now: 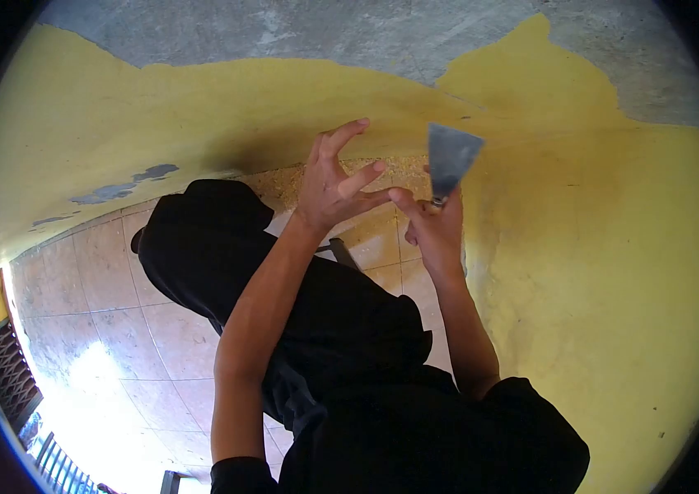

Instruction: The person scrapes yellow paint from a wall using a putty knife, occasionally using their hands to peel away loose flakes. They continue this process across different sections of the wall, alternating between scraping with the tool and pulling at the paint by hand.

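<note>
My right hand [441,232] is closed around the handle of a putty knife [453,156], its broad metal blade pointing up and away from me. Most of the handle is hidden inside my fingers. To the left, my left hand [331,185] is open with its fingers spread, holding nothing. One of its fingertips reaches right to the thumb of my right hand. Beyond both hands rises a yellow wall [283,99], with bare grey plaster [283,33] along its upper part.
Yellow flakes [283,185] lie on the tiled floor [110,272] along the wall's foot. Another yellow wall face [588,272] stands close on my right. My legs in black cloth [201,239] are bent below my hands. A folding metal gate [7,370] is at the far left.
</note>
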`<state>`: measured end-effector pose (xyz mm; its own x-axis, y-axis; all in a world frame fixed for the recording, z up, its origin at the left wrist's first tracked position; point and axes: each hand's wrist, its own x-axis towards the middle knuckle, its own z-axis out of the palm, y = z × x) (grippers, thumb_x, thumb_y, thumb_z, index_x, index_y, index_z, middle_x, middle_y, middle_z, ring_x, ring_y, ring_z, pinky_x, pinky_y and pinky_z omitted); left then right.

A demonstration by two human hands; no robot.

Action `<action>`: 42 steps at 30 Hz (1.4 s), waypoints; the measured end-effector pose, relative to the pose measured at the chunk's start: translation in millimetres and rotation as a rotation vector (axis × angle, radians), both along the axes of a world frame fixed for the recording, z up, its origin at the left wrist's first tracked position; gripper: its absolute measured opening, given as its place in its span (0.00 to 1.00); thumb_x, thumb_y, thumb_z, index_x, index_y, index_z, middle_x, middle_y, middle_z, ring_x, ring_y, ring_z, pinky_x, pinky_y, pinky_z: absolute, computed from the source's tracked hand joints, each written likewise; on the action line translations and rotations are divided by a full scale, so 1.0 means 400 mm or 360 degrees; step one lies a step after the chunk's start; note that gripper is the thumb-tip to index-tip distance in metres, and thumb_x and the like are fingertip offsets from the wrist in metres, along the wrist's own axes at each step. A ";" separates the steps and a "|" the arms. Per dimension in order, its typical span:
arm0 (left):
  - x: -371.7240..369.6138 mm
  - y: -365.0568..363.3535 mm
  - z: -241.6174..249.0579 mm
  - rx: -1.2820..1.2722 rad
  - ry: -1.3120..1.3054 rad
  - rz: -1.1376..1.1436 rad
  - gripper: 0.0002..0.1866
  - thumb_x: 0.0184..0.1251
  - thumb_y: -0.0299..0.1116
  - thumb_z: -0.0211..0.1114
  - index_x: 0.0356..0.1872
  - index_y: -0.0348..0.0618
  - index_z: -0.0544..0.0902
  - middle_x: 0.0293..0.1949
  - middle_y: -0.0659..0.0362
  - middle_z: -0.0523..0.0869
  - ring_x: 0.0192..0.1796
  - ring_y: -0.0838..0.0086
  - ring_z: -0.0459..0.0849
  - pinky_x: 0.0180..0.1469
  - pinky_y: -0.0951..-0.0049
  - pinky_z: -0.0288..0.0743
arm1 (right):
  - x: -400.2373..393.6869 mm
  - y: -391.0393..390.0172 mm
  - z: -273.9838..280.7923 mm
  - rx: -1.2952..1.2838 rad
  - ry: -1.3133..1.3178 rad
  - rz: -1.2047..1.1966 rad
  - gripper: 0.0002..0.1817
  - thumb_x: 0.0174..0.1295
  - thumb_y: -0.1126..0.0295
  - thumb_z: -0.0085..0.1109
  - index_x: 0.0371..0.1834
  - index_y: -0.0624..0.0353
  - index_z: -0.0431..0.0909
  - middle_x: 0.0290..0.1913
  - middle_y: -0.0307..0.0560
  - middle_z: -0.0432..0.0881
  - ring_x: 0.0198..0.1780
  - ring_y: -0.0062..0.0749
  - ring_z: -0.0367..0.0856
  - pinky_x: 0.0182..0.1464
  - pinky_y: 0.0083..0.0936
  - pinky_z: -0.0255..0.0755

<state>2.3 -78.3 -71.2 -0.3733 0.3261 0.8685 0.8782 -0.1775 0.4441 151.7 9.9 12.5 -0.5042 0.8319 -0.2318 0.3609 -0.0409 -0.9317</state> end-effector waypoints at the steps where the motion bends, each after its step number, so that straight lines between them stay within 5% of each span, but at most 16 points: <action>1: 0.000 -0.003 0.000 0.0052 0.0023 -0.0014 0.53 0.38 0.45 0.90 0.67 0.66 0.64 0.66 0.47 0.66 0.61 0.53 0.78 0.49 0.56 0.79 | -0.006 0.000 -0.013 0.0035 -0.0112 0.0114 0.29 0.62 0.67 0.74 0.60 0.59 0.66 0.19 0.32 0.67 0.14 0.17 0.60 0.17 0.20 0.53; 4: 0.007 -0.009 0.016 0.0006 -0.0230 0.0003 0.53 0.38 0.44 0.90 0.68 0.64 0.64 0.67 0.47 0.65 0.62 0.53 0.77 0.49 0.57 0.78 | 0.057 0.106 -0.145 0.0045 -0.0080 -0.0131 0.28 0.62 0.66 0.74 0.59 0.59 0.67 0.20 0.33 0.68 0.14 0.17 0.60 0.17 0.20 0.54; 11: 0.001 0.004 -0.001 -0.0104 -0.0196 0.0079 0.53 0.37 0.46 0.90 0.67 0.65 0.65 0.69 0.47 0.65 0.61 0.53 0.77 0.49 0.56 0.77 | 0.020 -0.025 -0.021 -0.0095 -0.0017 -0.0072 0.28 0.60 0.66 0.75 0.58 0.59 0.68 0.22 0.34 0.70 0.14 0.16 0.62 0.16 0.18 0.53; 13: 0.009 0.014 -0.003 0.0225 -0.0042 0.0001 0.39 0.44 0.49 0.86 0.59 0.66 0.73 0.65 0.49 0.71 0.59 0.51 0.78 0.53 0.50 0.75 | -0.016 -0.043 -0.066 0.0320 0.0213 0.0195 0.33 0.55 0.62 0.80 0.56 0.63 0.68 0.26 0.37 0.73 0.15 0.17 0.64 0.16 0.19 0.57; 16: 0.003 -0.024 0.006 -0.0087 0.0259 0.0114 0.42 0.45 0.49 0.85 0.62 0.72 0.69 0.65 0.48 0.70 0.59 0.50 0.78 0.53 0.49 0.73 | -0.006 0.014 -0.097 0.0193 0.0041 0.0110 0.30 0.58 0.63 0.77 0.55 0.63 0.68 0.24 0.37 0.73 0.15 0.17 0.64 0.15 0.20 0.57; 20: 0.006 -0.010 0.004 0.0047 0.0057 0.0079 0.50 0.40 0.44 0.89 0.66 0.71 0.66 0.67 0.48 0.68 0.61 0.50 0.77 0.52 0.53 0.77 | 0.086 0.144 -0.114 -0.0053 -0.0105 -0.0262 0.28 0.61 0.63 0.74 0.58 0.58 0.68 0.20 0.34 0.68 0.14 0.16 0.62 0.16 0.19 0.55; 27: 0.009 -0.001 -0.006 0.0070 0.0034 0.0082 0.52 0.38 0.46 0.90 0.68 0.67 0.65 0.67 0.47 0.66 0.62 0.51 0.76 0.54 0.53 0.77 | 0.002 -0.020 -0.006 0.0069 -0.0028 0.0143 0.29 0.60 0.62 0.76 0.58 0.59 0.69 0.16 0.32 0.66 0.12 0.18 0.60 0.16 0.20 0.55; 32: -0.003 -0.031 0.005 -0.0127 -0.0130 0.0110 0.54 0.39 0.48 0.89 0.70 0.63 0.65 0.69 0.45 0.63 0.64 0.51 0.74 0.55 0.55 0.77 | 0.042 0.125 -0.112 0.0128 -0.0266 -0.0140 0.24 0.61 0.61 0.75 0.51 0.61 0.73 0.14 0.31 0.64 0.12 0.18 0.60 0.16 0.22 0.55; 34: -0.003 -0.036 0.034 -0.0358 -0.0549 0.0052 0.52 0.41 0.52 0.87 0.71 0.57 0.69 0.71 0.45 0.61 0.63 0.52 0.73 0.55 0.56 0.77 | 0.054 0.141 -0.059 -0.0036 -0.0093 -0.0331 0.19 0.63 0.60 0.73 0.42 0.61 0.75 0.13 0.30 0.61 0.12 0.16 0.58 0.16 0.22 0.53; 38: 0.001 -0.023 0.041 -0.0507 -0.0513 -0.0004 0.50 0.42 0.55 0.85 0.71 0.54 0.75 0.73 0.47 0.59 0.60 0.54 0.73 0.55 0.57 0.76 | 0.044 0.098 -0.015 -0.0043 0.0122 -0.0151 0.15 0.68 0.59 0.68 0.34 0.59 0.77 0.13 0.28 0.59 0.12 0.15 0.55 0.17 0.21 0.51; 42: 0.006 -0.026 0.035 -0.0541 -0.0518 -0.0044 0.47 0.43 0.55 0.84 0.69 0.52 0.78 0.73 0.47 0.59 0.61 0.53 0.72 0.58 0.56 0.75 | -0.007 0.031 0.004 -0.0008 0.0096 -0.0004 0.15 0.66 0.61 0.71 0.42 0.60 0.77 0.15 0.27 0.61 0.13 0.13 0.54 0.18 0.20 0.51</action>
